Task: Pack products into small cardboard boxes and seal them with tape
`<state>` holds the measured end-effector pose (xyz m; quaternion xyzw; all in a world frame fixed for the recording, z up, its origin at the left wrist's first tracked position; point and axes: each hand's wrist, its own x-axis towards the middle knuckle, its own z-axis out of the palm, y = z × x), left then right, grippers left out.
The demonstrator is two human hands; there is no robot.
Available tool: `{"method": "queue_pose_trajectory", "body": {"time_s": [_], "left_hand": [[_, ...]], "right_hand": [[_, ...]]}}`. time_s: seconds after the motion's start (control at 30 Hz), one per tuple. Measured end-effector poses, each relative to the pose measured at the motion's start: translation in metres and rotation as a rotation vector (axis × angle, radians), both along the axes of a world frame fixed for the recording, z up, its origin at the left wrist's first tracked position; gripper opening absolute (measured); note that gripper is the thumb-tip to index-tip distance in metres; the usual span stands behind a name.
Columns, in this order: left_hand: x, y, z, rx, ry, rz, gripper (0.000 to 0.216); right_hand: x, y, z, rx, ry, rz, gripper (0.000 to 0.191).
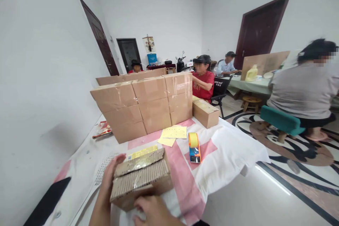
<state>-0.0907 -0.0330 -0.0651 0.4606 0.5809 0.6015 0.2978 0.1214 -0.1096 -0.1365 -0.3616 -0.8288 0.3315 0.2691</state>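
Note:
A small cardboard box (141,180) with its flaps folded shut lies on the table's near end, a yellow label showing at its far edge. My left hand (109,180) is wrapped round the box's left side, fingers pressed to it. My right hand (152,210) grips the box's near bottom edge with curled fingers. A tape dispenser (194,147) with yellow tape stands on the cloth to the right of the box, untouched. Yellow label sheets (173,134) lie just beyond it.
Sealed cardboard boxes (148,106) are stacked like a wall across the table (225,152), with one more box (206,113) at its right. A dark flat object (47,201) lies near left. Several people sit further back and at the right on stools.

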Motion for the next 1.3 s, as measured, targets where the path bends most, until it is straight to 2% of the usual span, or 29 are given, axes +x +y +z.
{"method": "queue_pose_trajectory", "body": {"time_s": [0.07, 0.1, 0.2, 0.27, 0.33, 0.4, 0.47, 0.53, 0.6, 0.67, 0.7, 0.8, 0.87, 0.97, 1.07, 1.23, 1.3], "left_hand": [[-0.008, -0.014, 0.010, 0.019, 0.084, 0.011, 0.064], [-0.010, -0.022, 0.016, 0.013, 0.177, -0.036, 0.061], [-0.006, -0.039, 0.042, -0.051, 0.581, -0.314, 0.055], [0.002, -0.043, 0.058, -0.078, 0.773, -0.414, 0.051], [0.009, -0.043, 0.068, -0.090, 0.857, -0.433, 0.044], [0.012, -0.039, 0.073, -0.106, 0.853, -0.379, 0.037], [0.012, -0.034, 0.074, -0.114, 0.825, -0.276, 0.037], [0.010, -0.025, 0.071, -0.102, 0.809, -0.169, 0.039], [0.008, -0.014, 0.065, -0.098, 0.809, -0.119, 0.039], [0.007, -0.003, 0.056, -0.110, 0.814, -0.114, 0.035], [0.007, 0.002, 0.053, -0.116, 0.820, -0.117, 0.033], [0.009, 0.008, 0.045, -0.111, 0.857, -0.099, 0.032], [0.011, 0.007, 0.043, -0.096, 0.894, -0.069, 0.031], [0.014, 0.004, 0.045, -0.093, 0.942, -0.078, 0.029], [0.016, 0.003, 0.045, -0.101, 0.973, -0.104, 0.029], [0.020, 0.001, 0.047, -0.114, 1.025, -0.081, 0.028], [0.022, -0.002, 0.049, -0.113, 1.040, -0.072, 0.027]], "right_hand": [[0.003, -0.003, -0.002, 0.020, 0.034, 0.011, 0.041], [0.007, -0.005, -0.002, 0.030, 0.047, 0.017, 0.041], [0.020, -0.011, 0.001, 0.046, 0.043, 0.016, 0.035], [0.030, -0.013, 0.005, 0.049, 0.031, -0.002, 0.030], [0.039, -0.015, 0.009, 0.060, 0.035, -0.019, 0.026], [0.049, -0.017, 0.010, 0.086, 0.068, -0.044, 0.020], [0.060, -0.020, 0.013, 0.140, 0.135, -0.095, 0.011], [0.073, -0.022, 0.019, 0.232, 0.243, -0.163, 0.012], [0.086, -0.019, 0.032, 0.354, 0.363, -0.223, 0.017], [0.097, -0.009, 0.053, 0.469, 0.424, -0.261, 0.013], [0.101, -0.002, 0.065, 0.507, 0.403, -0.266, 0.011], [0.103, 0.025, 0.102, 0.520, 0.145, -0.209, 0.036], [0.099, 0.040, 0.118, 0.479, -0.045, -0.133, 0.047], [0.093, 0.048, 0.126, 0.423, -0.170, -0.050, 0.052], [0.090, 0.048, 0.126, 0.423, -0.215, -0.045, 0.054], [0.083, 0.062, 0.138, 0.410, -0.298, 0.042, 0.048], [0.084, 0.064, 0.143, 0.473, -0.263, 0.078, 0.041]]}}
